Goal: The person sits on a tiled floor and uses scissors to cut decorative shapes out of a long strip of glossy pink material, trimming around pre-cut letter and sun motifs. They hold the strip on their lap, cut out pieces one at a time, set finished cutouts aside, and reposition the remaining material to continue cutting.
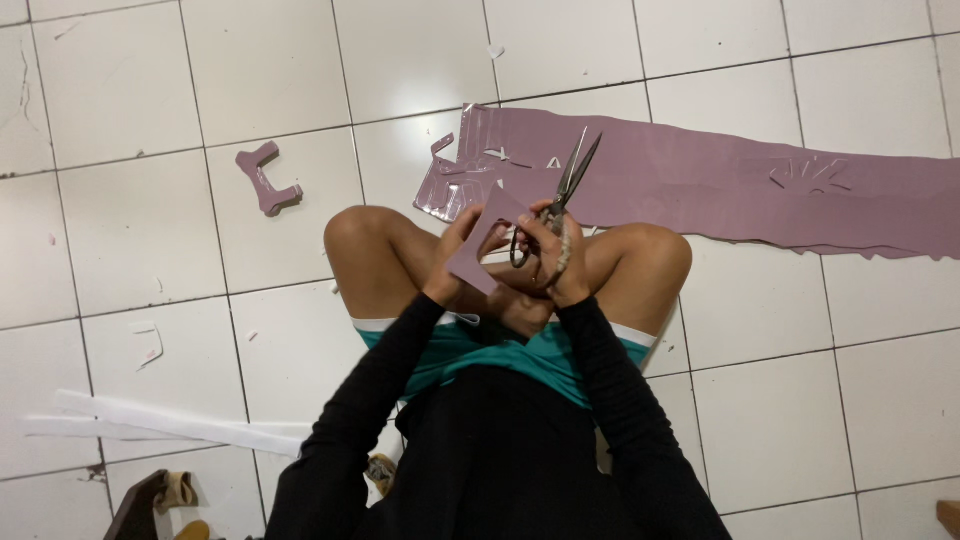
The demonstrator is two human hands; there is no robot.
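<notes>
Metal scissors (568, 195), glossy floor tiles (140, 230)

Two hands work at the centre: the left hand (452, 262) and the right hand (553, 262). There is one pair of scissors (562, 195), one mauve piece (485, 240) being held, one long mauve sheet (720, 185) toward two o'clock, one cut-out shape (266, 178) at ten o'clock, and one white strip (170, 422) at eight o'clock.

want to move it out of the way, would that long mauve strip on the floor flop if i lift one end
Probably yes. The long mauve strip lies flat and thin across several tiles, so it would likely sag and bend. It looks light for its size. Cut-outs near the scissors leave narrow bridges that might tear or crease.
</notes>
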